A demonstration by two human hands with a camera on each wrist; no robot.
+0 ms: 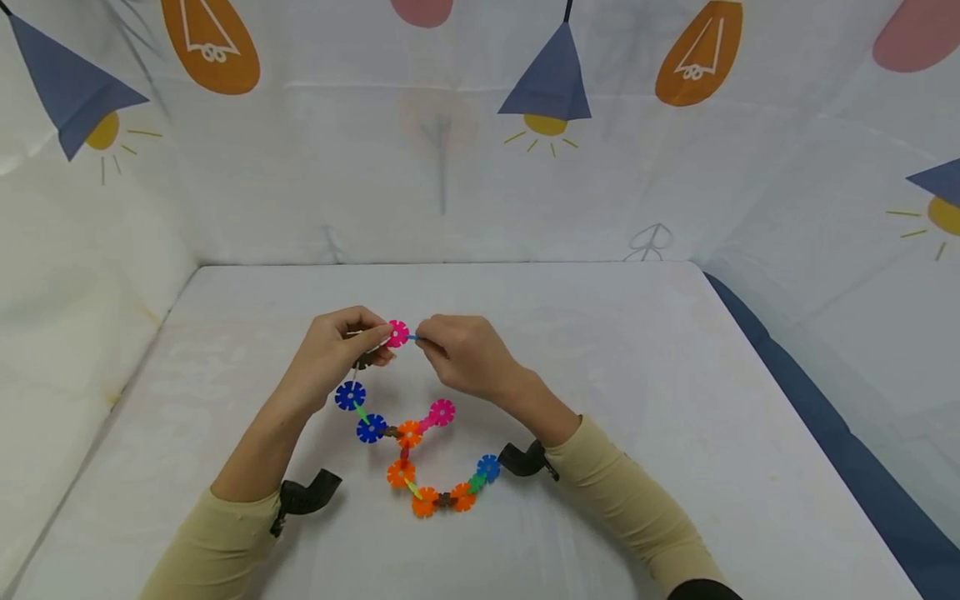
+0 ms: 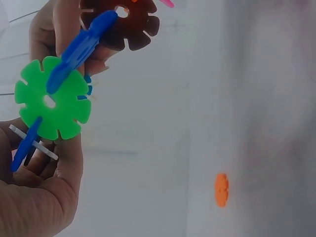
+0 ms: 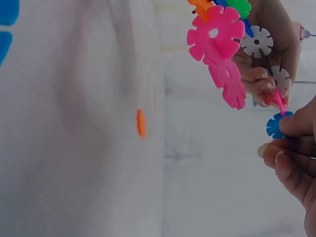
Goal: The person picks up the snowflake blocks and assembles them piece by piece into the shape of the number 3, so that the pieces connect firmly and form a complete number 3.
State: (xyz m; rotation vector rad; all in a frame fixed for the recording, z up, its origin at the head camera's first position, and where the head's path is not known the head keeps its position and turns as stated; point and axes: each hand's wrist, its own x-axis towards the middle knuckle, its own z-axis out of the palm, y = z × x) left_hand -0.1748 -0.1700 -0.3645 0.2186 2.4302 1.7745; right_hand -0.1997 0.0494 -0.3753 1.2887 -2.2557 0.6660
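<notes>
In the head view my left hand (image 1: 333,343) pinches a pink notched disc (image 1: 401,327) between thumb and fingers. My right hand (image 1: 467,354), to its right, pinches a blue notched disc (image 3: 272,127); the right wrist view shows this disc meeting the edge of the pink one. From the left hand trails a chain of interlocked notched discs, with dark blue (image 1: 350,396), orange (image 1: 424,502) and pink (image 1: 442,412) pieces. A green disc (image 2: 69,109) and a brown disc (image 2: 136,32) show close up in the left wrist view. My left fingers partly hide the chain's upper end.
The white tabletop (image 1: 675,467) spreads around the hands, with a printed cloth wall (image 1: 360,175) behind it. Dark blue fabric (image 1: 810,392) lies along the right edge. A small orange notched shape (image 2: 221,190) stands apart from the chain in both wrist views.
</notes>
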